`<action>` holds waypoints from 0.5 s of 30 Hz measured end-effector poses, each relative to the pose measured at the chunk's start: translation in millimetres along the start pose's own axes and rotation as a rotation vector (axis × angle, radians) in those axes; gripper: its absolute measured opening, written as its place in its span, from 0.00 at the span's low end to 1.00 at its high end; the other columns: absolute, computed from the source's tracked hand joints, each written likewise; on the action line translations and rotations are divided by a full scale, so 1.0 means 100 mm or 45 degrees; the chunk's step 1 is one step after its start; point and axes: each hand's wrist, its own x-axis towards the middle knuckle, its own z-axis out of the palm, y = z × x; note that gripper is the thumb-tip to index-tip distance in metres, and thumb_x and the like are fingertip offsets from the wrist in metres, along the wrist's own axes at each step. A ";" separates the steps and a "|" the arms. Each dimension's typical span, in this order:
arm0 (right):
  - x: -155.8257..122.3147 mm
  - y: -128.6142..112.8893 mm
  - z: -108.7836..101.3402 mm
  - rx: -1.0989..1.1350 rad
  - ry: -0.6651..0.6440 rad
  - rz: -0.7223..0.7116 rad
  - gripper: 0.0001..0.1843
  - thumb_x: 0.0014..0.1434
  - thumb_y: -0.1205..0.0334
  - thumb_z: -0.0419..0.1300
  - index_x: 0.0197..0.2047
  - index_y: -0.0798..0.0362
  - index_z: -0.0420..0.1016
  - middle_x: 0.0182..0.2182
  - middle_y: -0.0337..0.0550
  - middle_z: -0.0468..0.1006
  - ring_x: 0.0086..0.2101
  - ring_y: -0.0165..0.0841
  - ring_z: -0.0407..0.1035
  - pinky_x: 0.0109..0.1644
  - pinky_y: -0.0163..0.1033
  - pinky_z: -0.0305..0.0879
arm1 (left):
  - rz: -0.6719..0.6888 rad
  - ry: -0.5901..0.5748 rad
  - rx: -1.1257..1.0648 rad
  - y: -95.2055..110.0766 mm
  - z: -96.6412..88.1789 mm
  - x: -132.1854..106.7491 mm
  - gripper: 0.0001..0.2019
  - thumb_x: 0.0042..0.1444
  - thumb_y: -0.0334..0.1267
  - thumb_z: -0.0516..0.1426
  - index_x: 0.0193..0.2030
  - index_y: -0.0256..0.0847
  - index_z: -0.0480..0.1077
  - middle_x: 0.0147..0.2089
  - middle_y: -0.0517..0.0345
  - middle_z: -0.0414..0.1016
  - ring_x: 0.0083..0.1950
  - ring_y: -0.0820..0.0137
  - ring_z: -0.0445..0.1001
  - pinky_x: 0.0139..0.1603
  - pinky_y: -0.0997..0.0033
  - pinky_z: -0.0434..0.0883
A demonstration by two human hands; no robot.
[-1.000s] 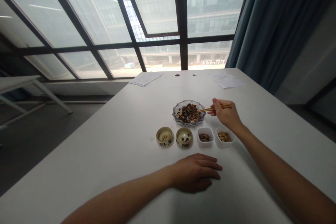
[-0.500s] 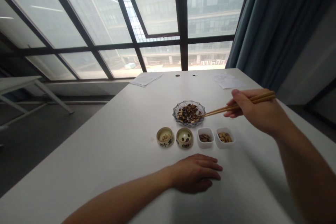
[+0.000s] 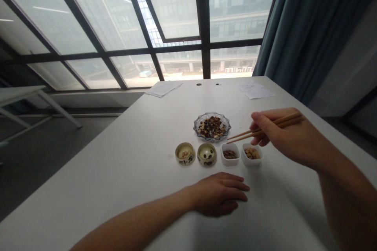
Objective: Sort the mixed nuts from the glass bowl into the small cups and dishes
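Note:
My right hand point(image 3: 275, 133) grips a pair of wooden chopsticks point(image 3: 250, 132). Their tips, slightly apart, hover just above the back rim of a white square cup point(image 3: 230, 161) that holds dark, thin seeds. I can make out nothing between the tips. Behind stands a scalloped glass bowl point(image 3: 212, 126) full of mixed nuts and seeds. Another white cup point(image 3: 252, 161), with tan pieces inside, sits under my right hand. Flat on the table in front of the cups, my left hand point(image 3: 219, 194) rests with fingers stretched out, holding nothing.
Two round ceramic bowls stand left of the cups: one bowl point(image 3: 185, 160) holds several pale nuts, the other bowl point(image 3: 207, 160) a few dark seeds. Paper sheets point(image 3: 163, 88) and more papers point(image 3: 255, 90) lie toward the white table's far edge. A blue curtain point(image 3: 309, 27) hangs at right.
My right hand has moved left and toward me. The chopstick tips have left the glass bowl's right edge, spread a little, and now hover over the back of the cup with dark seeds.

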 end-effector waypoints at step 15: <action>0.43 0.51 0.34 -0.008 -0.088 -0.045 0.25 0.65 0.41 0.64 0.29 0.54 0.78 0.24 0.45 0.81 0.27 0.39 0.80 0.30 0.37 0.71 | 0.001 0.001 0.029 0.00 0.00 0.00 0.17 0.67 0.38 0.55 0.60 0.41 0.73 0.69 0.50 0.73 0.74 0.61 0.66 0.76 0.61 0.63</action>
